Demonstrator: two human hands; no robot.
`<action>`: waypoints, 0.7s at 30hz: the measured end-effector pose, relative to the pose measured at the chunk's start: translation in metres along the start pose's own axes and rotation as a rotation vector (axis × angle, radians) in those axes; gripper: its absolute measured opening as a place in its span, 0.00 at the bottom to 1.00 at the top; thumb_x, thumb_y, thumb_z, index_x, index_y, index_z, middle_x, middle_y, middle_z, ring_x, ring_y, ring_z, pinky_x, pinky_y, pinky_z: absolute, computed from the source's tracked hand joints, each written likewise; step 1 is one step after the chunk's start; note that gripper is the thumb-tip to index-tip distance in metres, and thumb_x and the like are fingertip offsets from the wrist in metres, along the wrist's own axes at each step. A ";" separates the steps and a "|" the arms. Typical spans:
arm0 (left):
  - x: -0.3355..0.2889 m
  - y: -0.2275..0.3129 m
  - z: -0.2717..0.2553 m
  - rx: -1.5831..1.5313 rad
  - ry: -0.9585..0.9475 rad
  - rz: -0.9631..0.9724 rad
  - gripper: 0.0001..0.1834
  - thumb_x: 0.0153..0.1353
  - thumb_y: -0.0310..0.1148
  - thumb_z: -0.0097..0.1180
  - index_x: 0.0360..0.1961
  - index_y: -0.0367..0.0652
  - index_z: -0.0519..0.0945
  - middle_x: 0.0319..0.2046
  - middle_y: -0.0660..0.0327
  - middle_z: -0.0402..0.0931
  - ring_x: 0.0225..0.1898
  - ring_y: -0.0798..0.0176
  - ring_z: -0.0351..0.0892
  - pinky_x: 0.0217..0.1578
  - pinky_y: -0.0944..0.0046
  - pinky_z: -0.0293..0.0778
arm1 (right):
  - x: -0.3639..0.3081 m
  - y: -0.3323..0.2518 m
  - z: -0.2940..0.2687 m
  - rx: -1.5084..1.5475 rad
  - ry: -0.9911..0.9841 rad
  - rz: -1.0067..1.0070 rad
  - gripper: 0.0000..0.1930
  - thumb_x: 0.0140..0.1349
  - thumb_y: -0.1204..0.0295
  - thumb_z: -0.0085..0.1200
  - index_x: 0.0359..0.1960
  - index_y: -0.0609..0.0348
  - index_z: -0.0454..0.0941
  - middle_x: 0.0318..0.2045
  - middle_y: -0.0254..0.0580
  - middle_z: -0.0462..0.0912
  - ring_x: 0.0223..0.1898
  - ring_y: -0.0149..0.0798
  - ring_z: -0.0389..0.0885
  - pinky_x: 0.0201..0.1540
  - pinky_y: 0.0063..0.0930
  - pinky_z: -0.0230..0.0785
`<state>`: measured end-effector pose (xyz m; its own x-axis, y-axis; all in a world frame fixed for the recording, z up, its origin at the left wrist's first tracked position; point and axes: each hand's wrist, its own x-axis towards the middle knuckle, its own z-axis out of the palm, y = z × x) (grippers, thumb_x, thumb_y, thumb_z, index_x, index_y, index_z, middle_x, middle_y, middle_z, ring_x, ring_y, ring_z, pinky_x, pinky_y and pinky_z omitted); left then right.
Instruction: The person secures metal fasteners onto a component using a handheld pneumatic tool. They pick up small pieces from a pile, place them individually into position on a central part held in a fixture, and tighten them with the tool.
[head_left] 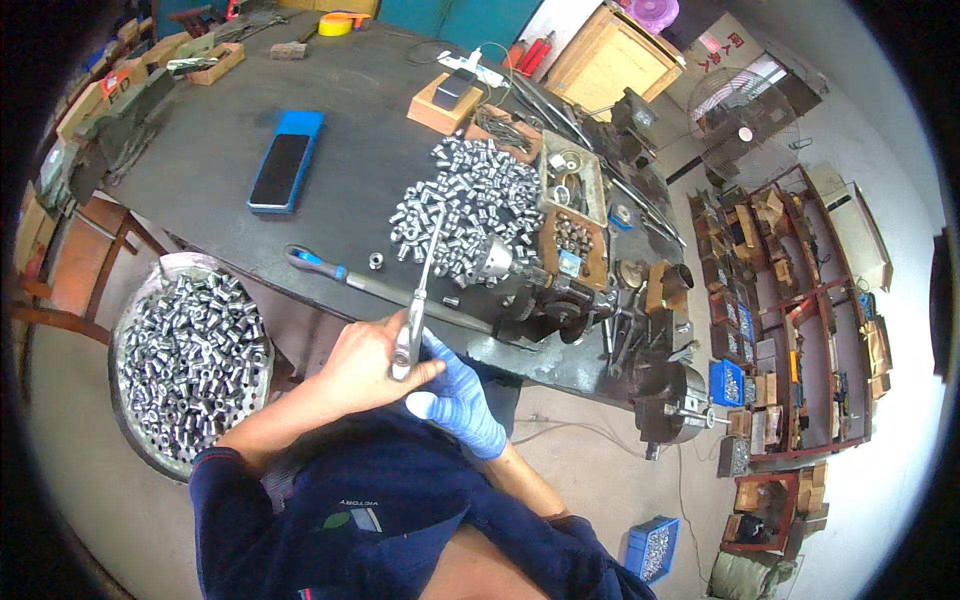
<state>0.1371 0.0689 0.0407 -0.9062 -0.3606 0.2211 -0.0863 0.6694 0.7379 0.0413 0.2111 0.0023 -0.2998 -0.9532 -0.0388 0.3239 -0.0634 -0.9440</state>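
My bare left hand [362, 362] is closed around a long, slim silver metal tool [414, 318]. Its thin shaft points away from me, over the bench edge toward a pile of small metal sleeves [470, 200]. The thicker, rounded end lies by my left thumb. Against that end, my right hand [462, 402], in a blue glove, curls its fingers behind the tool and left hand. Whatever lies between the gloved fingers is hidden. One loose metal sleeve [376, 261] stands apart on the bench, beside a long bar-like tool with a blue-and-grey handle [318, 262].
A round basin [118, 375] full of similar metal parts stands left of the bench [200, 190]. On the bench are a blue-cased phone [283, 168], a parts tray [597, 205] and a chuck-like fixture [495, 262]. A vise [668, 395] juts out right. Shelves [790, 330] and a fan [745, 133] stand beyond.
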 end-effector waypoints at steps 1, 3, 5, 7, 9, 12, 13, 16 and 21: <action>-0.005 -0.001 -0.001 0.052 -0.043 -0.008 0.27 0.48 0.49 0.59 0.36 0.34 0.72 0.19 0.48 0.75 0.26 0.46 0.77 0.29 0.54 0.72 | 0.003 -0.001 0.002 -0.055 -0.035 -0.008 0.41 0.49 0.69 0.62 0.62 0.63 0.51 0.55 0.38 0.65 0.52 0.31 0.65 0.55 0.26 0.59; -0.013 -0.006 -0.007 0.142 -0.263 -0.022 0.30 0.48 0.54 0.57 0.35 0.33 0.73 0.20 0.46 0.74 0.26 0.44 0.76 0.29 0.51 0.71 | 0.000 0.001 0.000 -0.149 -0.112 0.055 0.40 0.50 0.67 0.62 0.62 0.64 0.53 0.52 0.37 0.67 0.51 0.29 0.65 0.54 0.23 0.58; -0.020 -0.025 -0.022 0.266 -0.579 0.041 0.27 0.50 0.55 0.55 0.32 0.36 0.75 0.21 0.46 0.74 0.26 0.44 0.76 0.29 0.51 0.70 | -0.011 0.009 -0.008 -0.158 -0.196 0.208 0.35 0.51 0.64 0.61 0.59 0.63 0.60 0.47 0.34 0.72 0.48 0.26 0.66 0.52 0.21 0.59; -0.021 -0.038 -0.031 0.084 -0.409 0.075 0.19 0.50 0.48 0.56 0.29 0.40 0.77 0.21 0.49 0.75 0.25 0.46 0.76 0.26 0.53 0.70 | -0.018 0.014 -0.016 -0.284 -0.132 0.348 0.26 0.50 0.62 0.61 0.50 0.61 0.71 0.35 0.30 0.76 0.36 0.23 0.70 0.40 0.19 0.64; -0.006 -0.049 -0.034 0.087 -0.200 -0.048 0.15 0.50 0.44 0.57 0.29 0.41 0.78 0.21 0.51 0.76 0.25 0.47 0.76 0.26 0.54 0.70 | -0.020 0.023 -0.028 -0.401 -0.103 0.608 0.24 0.50 0.59 0.61 0.46 0.60 0.75 0.29 0.29 0.76 0.30 0.23 0.70 0.33 0.19 0.65; 0.042 -0.076 -0.019 0.214 0.147 -0.036 0.13 0.50 0.41 0.56 0.25 0.41 0.77 0.18 0.52 0.75 0.26 0.46 0.76 0.28 0.52 0.71 | -0.027 0.066 -0.056 -0.436 -0.041 0.715 0.24 0.49 0.58 0.62 0.45 0.59 0.76 0.26 0.30 0.76 0.27 0.25 0.70 0.31 0.20 0.65; 0.055 -0.085 -0.014 0.314 0.121 -0.057 0.13 0.50 0.41 0.57 0.26 0.40 0.77 0.18 0.51 0.75 0.27 0.47 0.77 0.29 0.52 0.71 | -0.028 0.075 -0.060 -0.446 -0.027 0.683 0.25 0.49 0.58 0.62 0.45 0.59 0.75 0.27 0.32 0.77 0.28 0.26 0.72 0.32 0.20 0.66; 0.082 -0.117 0.000 0.559 -0.025 -0.079 0.14 0.47 0.40 0.58 0.25 0.38 0.78 0.22 0.48 0.76 0.29 0.47 0.77 0.31 0.51 0.72 | -0.027 0.076 -0.059 -0.615 0.105 0.421 0.29 0.48 0.61 0.63 0.50 0.63 0.71 0.33 0.38 0.78 0.34 0.28 0.74 0.39 0.20 0.67; 0.099 -0.144 0.013 0.557 -0.111 -0.069 0.12 0.44 0.37 0.58 0.23 0.37 0.78 0.24 0.47 0.76 0.32 0.47 0.77 0.33 0.51 0.73 | -0.056 0.057 -0.091 -0.289 0.298 0.395 0.25 0.53 0.70 0.58 0.52 0.66 0.68 0.40 0.40 0.77 0.41 0.28 0.75 0.45 0.20 0.67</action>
<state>0.0538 -0.0544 -0.0518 -0.9263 -0.3649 0.0939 -0.3245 0.8992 0.2936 -0.0047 0.2878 -0.0792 -0.4597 -0.7606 -0.4584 0.2167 0.4045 -0.8885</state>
